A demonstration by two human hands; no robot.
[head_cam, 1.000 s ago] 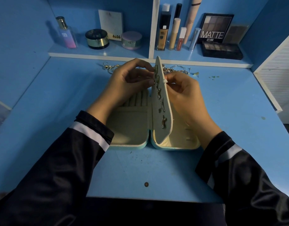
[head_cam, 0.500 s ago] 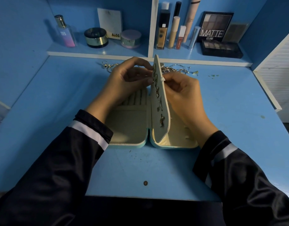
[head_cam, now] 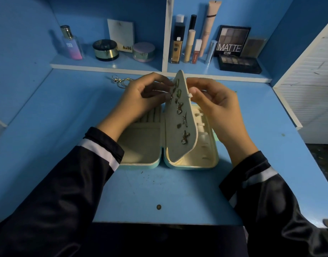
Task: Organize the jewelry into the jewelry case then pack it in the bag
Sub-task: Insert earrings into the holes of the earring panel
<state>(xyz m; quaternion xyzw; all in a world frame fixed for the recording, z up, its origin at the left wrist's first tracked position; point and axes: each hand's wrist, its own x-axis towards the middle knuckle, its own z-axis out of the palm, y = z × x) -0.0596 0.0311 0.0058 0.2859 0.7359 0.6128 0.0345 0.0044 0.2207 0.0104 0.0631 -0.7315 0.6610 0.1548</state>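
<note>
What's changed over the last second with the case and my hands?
The earring panel seems to have tipped slightly toward the right half of the jewelry case, showing more studded face. The left hand still pinches an earring near its top; the right hand still holds its edge. Case and loose jewelry lie as before.

Case lining: cream cloth, velvety, matt. Its outer shell is smooth teal with a slight sheen, faux-leather look. Flap: same matt cloth. Earrings on it are metal with dull glints. Chains at 11 o'clock of the case: shiny metal. Desk: painted board, matt blue, scuffed and specked. Sleeves: black cloth, satin gloss. Shelf at 12 o'clock: bottle clear glass, jar glossy with a metallic band, palette glossy black plastic.
</note>
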